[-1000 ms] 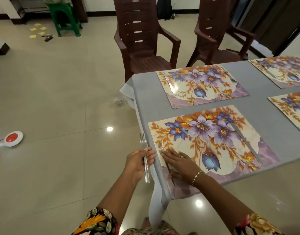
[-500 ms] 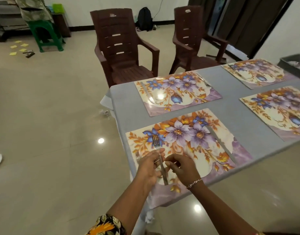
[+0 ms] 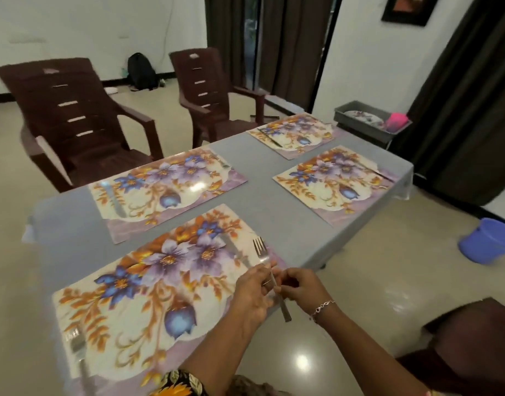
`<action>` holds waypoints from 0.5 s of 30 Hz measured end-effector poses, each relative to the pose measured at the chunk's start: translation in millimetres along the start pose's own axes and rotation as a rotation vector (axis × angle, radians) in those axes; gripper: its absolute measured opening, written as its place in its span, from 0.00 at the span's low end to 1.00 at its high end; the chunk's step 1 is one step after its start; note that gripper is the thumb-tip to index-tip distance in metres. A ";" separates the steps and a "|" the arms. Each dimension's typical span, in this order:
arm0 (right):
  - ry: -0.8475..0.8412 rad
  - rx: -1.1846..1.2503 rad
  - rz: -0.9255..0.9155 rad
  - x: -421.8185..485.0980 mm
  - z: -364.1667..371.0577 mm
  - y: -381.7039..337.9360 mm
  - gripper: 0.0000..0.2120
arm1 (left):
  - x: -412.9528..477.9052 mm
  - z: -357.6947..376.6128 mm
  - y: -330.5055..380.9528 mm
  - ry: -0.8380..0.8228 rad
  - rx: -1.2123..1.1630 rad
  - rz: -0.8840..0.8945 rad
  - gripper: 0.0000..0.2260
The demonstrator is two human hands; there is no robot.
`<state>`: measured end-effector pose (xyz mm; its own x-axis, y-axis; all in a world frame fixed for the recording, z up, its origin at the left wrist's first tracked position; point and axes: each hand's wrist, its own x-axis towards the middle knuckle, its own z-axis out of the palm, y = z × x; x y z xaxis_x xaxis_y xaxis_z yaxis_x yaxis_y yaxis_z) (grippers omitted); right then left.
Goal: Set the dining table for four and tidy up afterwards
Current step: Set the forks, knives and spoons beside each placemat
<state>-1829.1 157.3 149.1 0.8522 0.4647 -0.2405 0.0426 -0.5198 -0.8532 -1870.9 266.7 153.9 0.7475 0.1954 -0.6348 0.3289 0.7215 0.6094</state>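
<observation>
A steel fork [image 3: 270, 277] is held in the air over the right edge of the near floral placemat [image 3: 148, 295], tines pointing away from me. My left hand [image 3: 251, 295] pinches its neck and my right hand [image 3: 300, 287] pinches the handle from the other side. On that placemat a second fork [image 3: 74, 347] lies at the left end and a knife [image 3: 234, 252] lies near the right end. Three more floral placemats [image 3: 165, 187] [image 3: 337, 181] [image 3: 294, 132] lie on the grey table [image 3: 268, 201], each with cutlery on it.
A grey tub [image 3: 371, 121] holding plates and a pink cup [image 3: 397, 122] stands past the table's far right corner. Two brown plastic chairs [image 3: 74, 124] [image 3: 214, 92] face the far side. A blue bucket [image 3: 488, 241] sits on the floor at right, and a dark chair [image 3: 474, 338] is beside me.
One fork now lies at the left end of the near placemat. Both hands have carried the other fork across to the mat's right edge, and my view has swung right.
</observation>
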 end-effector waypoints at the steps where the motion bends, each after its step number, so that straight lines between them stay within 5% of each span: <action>1: -0.002 0.022 0.022 2.2 -13.3 3.0 0.15 | 6.2 12.2 -1.8 -0.019 0.015 -0.010 0.05; 15: 0.031 0.041 0.294 169.3 -184.5 62.5 0.13 | 170.8 147.2 33.3 0.129 -0.057 -0.049 0.09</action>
<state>-1586.0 71.3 140.4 0.8402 0.2765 -0.4665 -0.2290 -0.5988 -0.7674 -1647.3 226.3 135.7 0.6499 0.2396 -0.7213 0.3272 0.7684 0.5500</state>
